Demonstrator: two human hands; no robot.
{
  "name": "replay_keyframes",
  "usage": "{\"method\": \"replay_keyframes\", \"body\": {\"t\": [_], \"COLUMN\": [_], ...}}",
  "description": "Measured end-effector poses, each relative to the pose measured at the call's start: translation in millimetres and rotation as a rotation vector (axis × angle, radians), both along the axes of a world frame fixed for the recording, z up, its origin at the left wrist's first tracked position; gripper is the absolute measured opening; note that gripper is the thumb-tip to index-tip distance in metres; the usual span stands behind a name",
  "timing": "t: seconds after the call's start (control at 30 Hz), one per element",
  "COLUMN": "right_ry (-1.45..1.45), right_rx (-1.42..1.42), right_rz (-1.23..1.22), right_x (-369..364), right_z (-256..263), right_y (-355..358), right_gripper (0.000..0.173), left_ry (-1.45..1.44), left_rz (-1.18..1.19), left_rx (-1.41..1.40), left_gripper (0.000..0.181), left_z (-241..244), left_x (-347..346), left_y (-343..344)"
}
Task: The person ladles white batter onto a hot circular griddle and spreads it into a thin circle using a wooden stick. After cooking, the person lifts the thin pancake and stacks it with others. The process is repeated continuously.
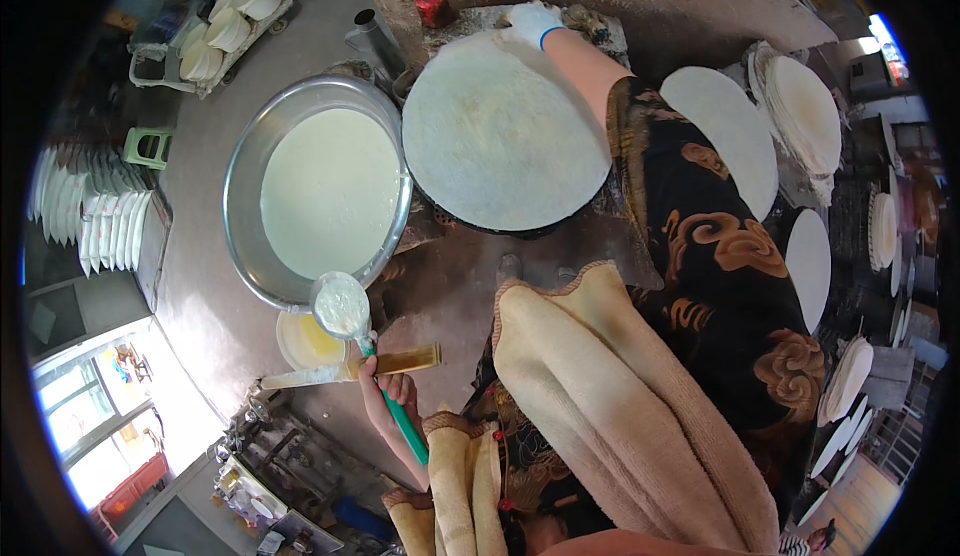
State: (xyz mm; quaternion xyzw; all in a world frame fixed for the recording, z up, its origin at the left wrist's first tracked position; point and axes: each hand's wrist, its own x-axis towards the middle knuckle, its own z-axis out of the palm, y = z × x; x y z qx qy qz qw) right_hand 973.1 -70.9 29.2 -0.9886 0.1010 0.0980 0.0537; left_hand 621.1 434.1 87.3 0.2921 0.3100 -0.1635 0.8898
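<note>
My left hand point(388, 387) grips the green handle of a metal ladle point(342, 306) and a flat wooden scraper point(405, 359). Pale batter coats the ladle's bowl, which is at the near rim of a large steel basin point(238, 203) holding white batter point(330, 188). On my right hand point(534, 22) is a white glove with a blue cuff. It touches the far edge of a round, pale sheet point(510, 136) that covers a round griddle; whether its fingers pinch the edge is unclear. Below the basin is a white bowl point(289, 338) with yellow liquid.
A red jar with a green cap point(433, 5) stands beyond the griddle. Stacked round flatbreads point(802, 113) and a single round sheet point(724, 128) lie at the right. A cart of white buckets point(229, 29) and a green stool point(148, 147) are at the left. A towel point(600, 376) hangs before me.
</note>
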Motion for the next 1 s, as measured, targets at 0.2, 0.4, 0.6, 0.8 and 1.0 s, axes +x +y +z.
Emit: {"method": "replay_keyframes", "body": {"t": [0.2,0.4,0.6,0.8,1.0], "right_ry": [-0.442,-0.585,-0.586,-0.754,-0.93], "right_rx": [0.315,0.681,0.625,0.173,-0.448], "right_rz": [0.163,0.192,-0.454,-0.714,-0.588], "right_x": [-68,-130,-254,-359,-420], "right_z": [81,203,259,237,295], "right_y": [-34,-57,-150,-347,-445], "right_gripper": [0.051,0.035,0.038,0.055,0.033], "left_ry": [-0.036,-0.201,-0.237,-0.254,-0.255], "left_rz": [-0.083,-0.279,-0.461,-0.533,-0.494], "left_rx": [-0.037,-0.126,-0.151,-0.23,-0.19], "left_gripper": [0.016,0.017,0.017,0.022,0.019], "left_z": [12,3,4,3,14], "left_x": [53,103,138,131,88], "left_y": [-28,-37,-105,-166,-244]}}
